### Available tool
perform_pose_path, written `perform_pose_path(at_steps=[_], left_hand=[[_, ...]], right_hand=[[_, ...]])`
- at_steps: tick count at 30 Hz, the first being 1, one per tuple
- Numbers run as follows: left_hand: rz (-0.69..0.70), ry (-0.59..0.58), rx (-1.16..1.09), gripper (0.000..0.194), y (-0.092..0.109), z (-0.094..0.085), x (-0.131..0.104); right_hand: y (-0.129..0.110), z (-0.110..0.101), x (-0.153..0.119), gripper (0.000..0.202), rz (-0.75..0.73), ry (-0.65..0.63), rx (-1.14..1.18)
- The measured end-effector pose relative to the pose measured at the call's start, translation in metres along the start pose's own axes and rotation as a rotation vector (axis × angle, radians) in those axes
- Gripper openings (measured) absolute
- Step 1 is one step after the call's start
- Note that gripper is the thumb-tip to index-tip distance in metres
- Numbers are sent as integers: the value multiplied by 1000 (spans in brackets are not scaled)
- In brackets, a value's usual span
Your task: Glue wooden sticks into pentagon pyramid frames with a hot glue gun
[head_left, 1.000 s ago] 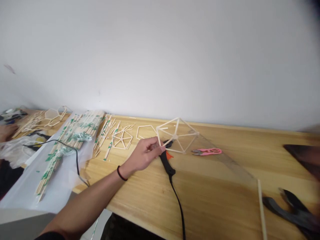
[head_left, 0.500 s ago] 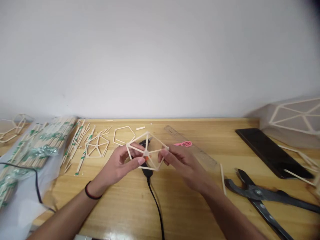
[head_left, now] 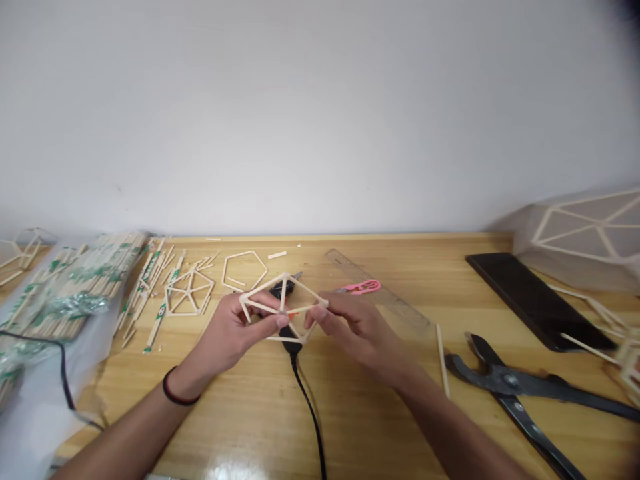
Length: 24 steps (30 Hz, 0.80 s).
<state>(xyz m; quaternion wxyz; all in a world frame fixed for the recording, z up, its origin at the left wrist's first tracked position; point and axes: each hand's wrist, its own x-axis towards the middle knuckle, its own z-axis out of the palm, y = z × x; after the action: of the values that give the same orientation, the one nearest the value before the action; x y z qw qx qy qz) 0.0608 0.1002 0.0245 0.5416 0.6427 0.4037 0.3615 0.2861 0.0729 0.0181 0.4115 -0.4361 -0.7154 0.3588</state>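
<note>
Both hands hold up a pentagon frame of pale wooden sticks [head_left: 283, 293], with spokes meeting at its centre. My left hand [head_left: 227, 339] pinches it near the left side, thumb close to the hub. At the right corner, the thumb and fingers of my right hand [head_left: 357, 328] are closed on it. Under the frame lies a black corded tool [head_left: 291, 340] with an orange part, probably a hot glue gun, largely covered by the frame and fingers. Beyond my left hand, a spoked pentagon [head_left: 189, 291] and a plain pentagon outline [head_left: 245, 253] rest on the wooden table.
At left are bagged chopsticks [head_left: 95, 273] and loose sticks [head_left: 155, 267]. A clear ruler [head_left: 400, 307] and pink thread snips [head_left: 363, 287] lie behind my right hand. Further right are large black-handled pliers [head_left: 510, 380], a black phone [head_left: 537, 300] and a larger stick structure [head_left: 603, 227].
The held frame has tipped flatter and dropped slightly, still between both hands. The whole view has shifted a little; the pink snips now show more clearly.
</note>
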Motion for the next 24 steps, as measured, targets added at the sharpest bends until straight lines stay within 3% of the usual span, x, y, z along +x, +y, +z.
perform_pose_path(at_steps=[10, 18, 24], left_hand=[[32, 67, 7, 23, -2, -1, -3], [42, 50, 20, 19, -3, -2, 3], [112, 53, 26, 12, -2, -3, 2]], right_hand=[[-1, 5, -1, 55, 37, 2, -14], [-3, 3, 1, 56, 38, 73, -14], [0, 5, -1, 48, 19, 35, 4]])
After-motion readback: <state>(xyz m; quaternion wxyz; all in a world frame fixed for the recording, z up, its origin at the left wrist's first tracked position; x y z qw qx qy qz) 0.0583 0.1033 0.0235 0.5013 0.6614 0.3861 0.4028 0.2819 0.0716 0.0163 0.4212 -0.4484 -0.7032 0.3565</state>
